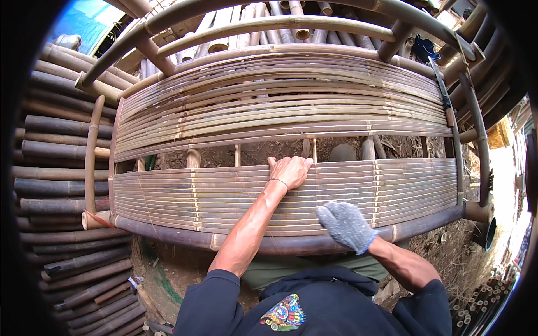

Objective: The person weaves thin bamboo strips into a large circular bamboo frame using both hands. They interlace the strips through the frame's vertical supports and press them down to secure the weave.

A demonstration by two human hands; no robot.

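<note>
A long bamboo bench [280, 245] stretches across in front of me, its seat made of thin lengthwise bamboo slats [241, 193]. My bare left hand [290, 171] reaches to the far edge of the near slat group, its fingers bent over the outermost slat; the fingertips are partly hidden. A thin band circles that wrist. Over the right part of the same slats lies my right hand [346, 225] in a grey knit glove, fingers extended and holding nothing visible. Thin cords [316, 190] cross the slats. Beyond a gap, a second slat group [280, 101] runs to the backrest.
Stacked dark bamboo poles [61, 189] fill the left side. More cut poles [302, 33] lie behind the backrest [280, 23]. A bamboo armrest [92, 157] rises at the bench's left end. At the right end, a long narrow dark tool [440, 84] leans against the frame.
</note>
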